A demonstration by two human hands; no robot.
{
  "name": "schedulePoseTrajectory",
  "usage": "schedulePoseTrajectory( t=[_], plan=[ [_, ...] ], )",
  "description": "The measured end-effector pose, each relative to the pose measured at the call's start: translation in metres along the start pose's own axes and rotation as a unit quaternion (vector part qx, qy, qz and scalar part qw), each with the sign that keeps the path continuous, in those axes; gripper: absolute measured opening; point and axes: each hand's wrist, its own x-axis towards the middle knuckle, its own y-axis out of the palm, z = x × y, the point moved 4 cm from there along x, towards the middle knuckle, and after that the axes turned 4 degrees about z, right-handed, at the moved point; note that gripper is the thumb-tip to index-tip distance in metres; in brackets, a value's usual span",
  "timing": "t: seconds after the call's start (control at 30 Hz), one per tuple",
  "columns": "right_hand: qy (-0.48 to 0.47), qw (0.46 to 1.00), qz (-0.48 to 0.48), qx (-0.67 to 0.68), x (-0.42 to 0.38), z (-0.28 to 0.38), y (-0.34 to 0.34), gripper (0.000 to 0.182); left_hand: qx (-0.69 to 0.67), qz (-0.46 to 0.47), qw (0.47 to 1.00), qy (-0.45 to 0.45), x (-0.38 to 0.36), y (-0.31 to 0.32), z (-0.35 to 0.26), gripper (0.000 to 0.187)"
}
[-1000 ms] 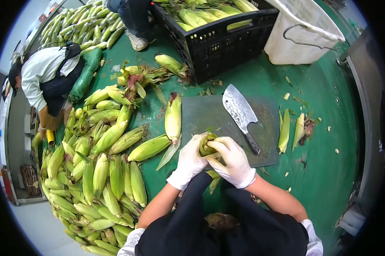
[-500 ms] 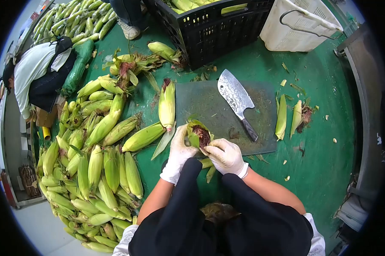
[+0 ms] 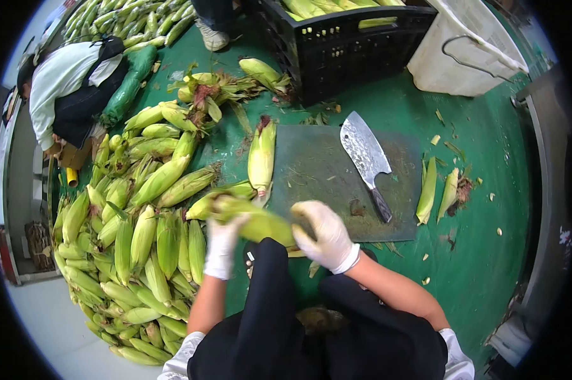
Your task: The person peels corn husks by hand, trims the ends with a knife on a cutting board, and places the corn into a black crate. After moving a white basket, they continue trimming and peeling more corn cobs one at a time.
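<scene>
My gloved left hand [image 3: 222,237] grips an ear of corn [image 3: 260,223] in its green husk, blurred by motion, at the near left of the cutting board. Close to the other end of that ear is my gloved right hand [image 3: 329,239], its thumb and fingers apart in a curve; I see nothing held between them. Another husked ear [image 3: 262,158] lies along the left edge of the dark cutting board [image 3: 305,152]. A cleaver [image 3: 365,152] rests on the board, its handle toward me.
A large heap of corn [image 3: 140,240] covers the left side of the green table [image 3: 463,266]. Behind the board stand a black crate [image 3: 355,57] of corn and a white bin [image 3: 457,57]. Husk scraps [image 3: 447,193] lie at right. A bending person [image 3: 77,88] is at far left.
The ear has swung from upright between both hands to lying sideways, toward the heap. My left hand moved left with it, and my right hand has come off it. The view has shifted slightly.
</scene>
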Motion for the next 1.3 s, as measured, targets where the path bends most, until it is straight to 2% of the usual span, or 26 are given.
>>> schedulePoseTrajectory(
  t=[0.07, 0.13, 0.17, 0.27, 0.33, 0.43, 0.47, 0.5, 0.53, 0.57, 0.6, 0.63, 0.7, 0.77, 0.8, 0.83, 0.87, 0.93, 0.97, 1.0, 1.03, 1.07, 1.1, 1.17, 1.23, 1.3],
  plan=[
    [0.101, 0.995, 0.018, -0.007, 0.0, -0.037, 0.008, 0.035, 0.05, -0.141, 0.988, -0.032, -0.008, -0.079, -0.035, 0.045],
    [0.186, 0.979, 0.064, -0.044, -0.003, -0.073, 0.024, 0.037, 0.251, -0.094, 0.959, -0.097, -0.016, -0.148, -0.082, 0.038],
    [0.254, 0.96, 0.11, -0.039, -0.002, -0.091, 0.037, 0.046, 0.369, -0.114, 0.912, -0.138, -0.026, -0.18, -0.102, 0.036],
    [0.262, 0.955, 0.129, -0.057, 0.042, -0.1, 0.074, 0.056, 0.612, -0.224, 0.734, -0.192, -0.062, -0.253, -0.162, 0.035],
    [0.348, 0.918, 0.188, -0.018, 0.084, -0.102, 0.103, 0.081, 0.715, -0.301, 0.589, -0.226, -0.076, -0.332, -0.175, 0.048],
    [0.382, 0.894, 0.208, -0.106, 0.119, -0.132, 0.147, 0.091, 0.72, -0.405, 0.547, -0.133, -0.096, -0.397, -0.18, 0.062],
    [0.365, 0.894, 0.226, -0.125, 0.124, -0.148, 0.155, 0.094, 0.759, -0.454, 0.462, -0.065, -0.101, -0.439, -0.16, 0.054],
    [0.363, 0.899, 0.217, -0.113, 0.127, -0.148, 0.159, 0.097, 0.731, -0.475, 0.471, -0.132, -0.101, -0.438, -0.161, 0.051],
    [0.355, 0.891, 0.234, -0.159, 0.129, -0.149, 0.165, 0.092, 0.744, -0.5, 0.425, -0.126, -0.106, -0.475, -0.139, 0.053],
    [0.338, 0.896, 0.23, -0.172, 0.128, -0.13, 0.167, 0.086, 0.798, -0.494, 0.344, -0.011, -0.109, -0.498, -0.106, 0.07],
    [0.329, 0.9, 0.217, -0.186, 0.125, -0.116, 0.163, 0.08, 0.734, -0.506, 0.452, -0.019, -0.103, -0.445, -0.123, 0.085],
    [0.315, 0.907, 0.232, -0.156, 0.12, -0.118, 0.167, 0.076, 0.636, -0.524, 0.559, -0.091, -0.098, -0.419, -0.125, 0.095],
    [0.286, 0.931, 0.221, -0.057, 0.098, -0.137, 0.162, 0.07, 0.632, -0.512, 0.582, 0.002, -0.089, -0.372, -0.113, 0.088],
    [0.269, 0.94, 0.182, 0.107, 0.084, -0.13, 0.167, 0.065, 0.54, -0.369, 0.754, 0.055, -0.078, -0.3, -0.089, 0.077],
    [0.281, 0.924, 0.169, 0.195, 0.072, -0.095, 0.162, 0.063, 0.481, -0.271, 0.834, -0.005, -0.071, -0.256, -0.074, 0.078],
    [0.239, 0.931, 0.182, 0.206, 0.071, -0.041, 0.155, 0.063, 0.355, -0.181, 0.916, -0.039, -0.054, -0.231, -0.015, 0.081],
    [0.193, 0.938, 0.191, 0.216, 0.074, 0.004, 0.152, 0.062, 0.108, -0.063, 0.983, -0.136, -0.05, -0.177, -0.024, 0.08],
    [-0.009, 0.955, 0.26, 0.143, 0.068, 0.035, 0.156, 0.065, -0.004, 0.018, 1.0, 0.023, -0.02, -0.125, 0.022, 0.079],
    [-0.021, 0.951, 0.274, 0.143, 0.077, 0.061, 0.144, 0.066, -0.009, 0.027, 0.999, 0.031, -0.017, -0.118, 0.007, 0.079],
    [-0.032, 0.947, 0.286, 0.143, 0.087, 0.084, 0.129, 0.066, -0.119, 0.007, 0.993, 0.009, -0.014, -0.115, -0.018, 0.064],
    [-0.057, 0.962, 0.241, 0.113, 0.094, 0.079, 0.113, 0.062, -0.223, -0.01, 0.975, -0.017, -0.006, -0.119, -0.037, 0.049],
    [-0.016, 0.979, 0.188, 0.079, 0.098, 0.072, 0.093, 0.056, -0.278, -0.019, 0.96, -0.02, 0.011, -0.139, -0.041, 0.035],
    [0.008, 0.989, 0.137, 0.054, 0.096, 0.045, 0.074, 0.049, -0.212, -0.076, 0.973, -0.043, 0.032, -0.171, -0.057, 0.032],
    [0.121, 0.987, 0.1, -0.042, 0.076, -0.025, 0.024, 0.047, 0.147, -0.207, 0.966, -0.044, 0.068, -0.238, -0.119, 0.037],
    [0.184, 0.95, 0.095, -0.234, 0.031, -0.101, -0.029, 0.054, 0.199, -0.272, 0.938, 0.08, 0.116, -0.333, -0.111, 0.048],
    [0.233, 0.902, 0.092, -0.352, -0.01, -0.132, -0.067, 0.064, 0.427, -0.435, 0.792, -0.037, 0.115, -0.39, -0.141, 0.051]
  ],
)
